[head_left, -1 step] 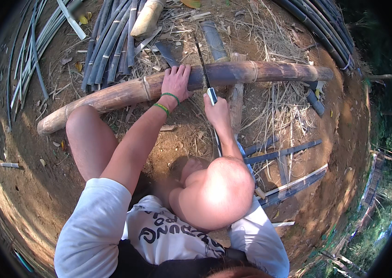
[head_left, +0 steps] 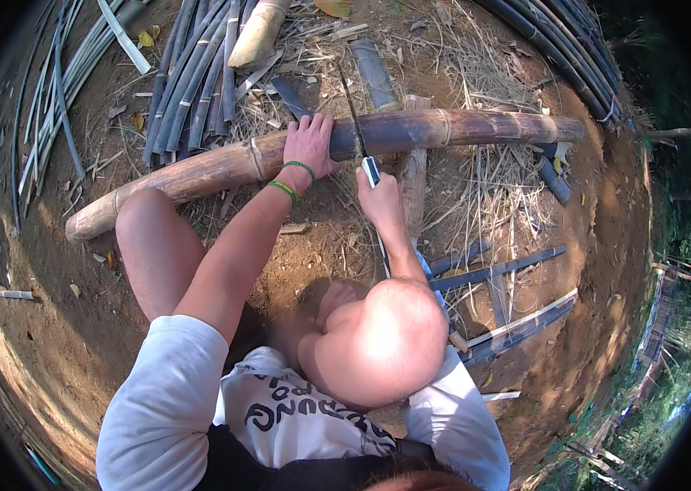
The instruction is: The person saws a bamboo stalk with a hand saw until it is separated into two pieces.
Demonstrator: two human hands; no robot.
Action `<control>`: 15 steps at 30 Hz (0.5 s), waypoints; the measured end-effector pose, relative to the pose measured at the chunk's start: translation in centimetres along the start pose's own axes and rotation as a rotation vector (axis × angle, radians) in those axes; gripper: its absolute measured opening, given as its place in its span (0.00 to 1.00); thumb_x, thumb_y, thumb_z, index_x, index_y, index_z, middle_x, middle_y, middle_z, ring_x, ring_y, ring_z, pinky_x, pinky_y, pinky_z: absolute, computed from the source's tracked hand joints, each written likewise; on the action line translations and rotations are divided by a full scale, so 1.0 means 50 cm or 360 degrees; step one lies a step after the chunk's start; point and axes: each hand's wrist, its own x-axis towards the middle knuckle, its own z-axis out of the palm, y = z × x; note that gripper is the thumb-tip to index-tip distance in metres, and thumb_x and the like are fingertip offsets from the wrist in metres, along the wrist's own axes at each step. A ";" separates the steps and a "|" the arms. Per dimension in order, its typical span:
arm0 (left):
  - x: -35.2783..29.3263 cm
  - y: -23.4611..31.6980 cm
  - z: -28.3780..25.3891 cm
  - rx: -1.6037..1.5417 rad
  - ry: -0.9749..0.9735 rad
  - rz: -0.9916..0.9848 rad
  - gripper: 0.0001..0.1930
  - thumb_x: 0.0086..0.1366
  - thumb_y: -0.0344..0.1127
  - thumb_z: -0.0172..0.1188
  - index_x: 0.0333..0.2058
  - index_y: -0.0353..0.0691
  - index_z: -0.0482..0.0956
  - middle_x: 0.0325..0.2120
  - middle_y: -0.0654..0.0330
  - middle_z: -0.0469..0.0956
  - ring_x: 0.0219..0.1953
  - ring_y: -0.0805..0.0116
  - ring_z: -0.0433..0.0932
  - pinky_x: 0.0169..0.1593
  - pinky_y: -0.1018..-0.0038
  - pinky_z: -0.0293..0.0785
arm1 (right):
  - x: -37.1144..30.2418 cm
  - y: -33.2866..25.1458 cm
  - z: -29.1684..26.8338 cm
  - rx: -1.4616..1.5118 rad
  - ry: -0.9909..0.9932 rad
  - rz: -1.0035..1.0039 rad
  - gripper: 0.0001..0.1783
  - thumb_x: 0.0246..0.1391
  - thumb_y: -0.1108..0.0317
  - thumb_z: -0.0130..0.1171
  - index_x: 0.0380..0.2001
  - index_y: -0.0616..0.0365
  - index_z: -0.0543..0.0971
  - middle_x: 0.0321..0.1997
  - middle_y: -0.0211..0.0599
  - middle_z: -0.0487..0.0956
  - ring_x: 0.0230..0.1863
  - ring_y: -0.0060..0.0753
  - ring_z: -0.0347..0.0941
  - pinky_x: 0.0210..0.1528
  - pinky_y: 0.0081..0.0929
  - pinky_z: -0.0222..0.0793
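Observation:
A thick brown bamboo pole (head_left: 198, 173) lies across in front of me, slanting from lower left to upper right. My left hand (head_left: 309, 147) grips the pole from above near its middle, fingers curled over the far side. Just right of it, my right hand (head_left: 381, 196) is closed around the handle of a handsaw (head_left: 371, 170). The saw's dark, narrow blade crosses the pole and points away from me. How deep the blade sits in the bamboo I cannot tell. My left knee (head_left: 149, 217) is against the pole's near side.
Under the pole runs a wooden support (head_left: 415, 192). Dark bamboo poles (head_left: 190, 78) lie at the far left, with more bundled poles (head_left: 562, 57) at the far right. A pale bamboo piece (head_left: 260, 33) lies beyond the pole. Split strips (head_left: 517, 327) lie near my right knee.
The saw and my right hand have shifted very slightly left and toward me. My left hand stays on the pole.

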 end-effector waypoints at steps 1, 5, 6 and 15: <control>0.013 -0.005 -0.013 0.0039 -0.0077 -0.0013 0.57 0.38 0.61 0.82 0.65 0.40 0.70 0.55 0.54 0.73 0.65 0.53 0.71 0.66 0.53 0.68 | -0.004 -0.005 -0.003 -0.0056 -0.0018 0.0003 0.32 0.67 0.46 0.60 0.34 0.73 0.84 0.34 0.71 0.84 0.42 0.77 0.82 0.48 0.60 0.78; 0.044 -0.022 -0.028 -0.0004 -0.0245 -0.0029 0.54 0.37 0.62 0.82 0.62 0.38 0.74 0.59 0.48 0.76 0.63 0.45 0.77 0.67 0.52 0.73 | -0.020 0.000 -0.001 0.0030 0.0034 -0.0026 0.32 0.67 0.45 0.61 0.33 0.73 0.84 0.32 0.71 0.83 0.41 0.77 0.82 0.46 0.61 0.77; 0.046 -0.010 -0.026 -0.0092 -0.0333 -0.0023 0.54 0.37 0.62 0.82 0.61 0.38 0.74 0.58 0.47 0.78 0.61 0.43 0.79 0.65 0.52 0.75 | -0.036 0.024 -0.002 0.0041 0.0056 -0.0026 0.32 0.67 0.46 0.61 0.33 0.73 0.84 0.32 0.71 0.83 0.41 0.77 0.82 0.45 0.61 0.77; 0.097 -0.043 -0.057 -0.0191 -0.0671 -0.0019 0.53 0.37 0.67 0.81 0.58 0.39 0.77 0.50 0.43 0.85 0.54 0.43 0.85 0.58 0.54 0.81 | -0.287 0.173 0.024 -0.0069 0.0003 0.0326 0.26 0.63 0.47 0.68 0.36 0.64 0.82 0.25 0.62 0.81 0.34 0.69 0.84 0.36 0.58 0.76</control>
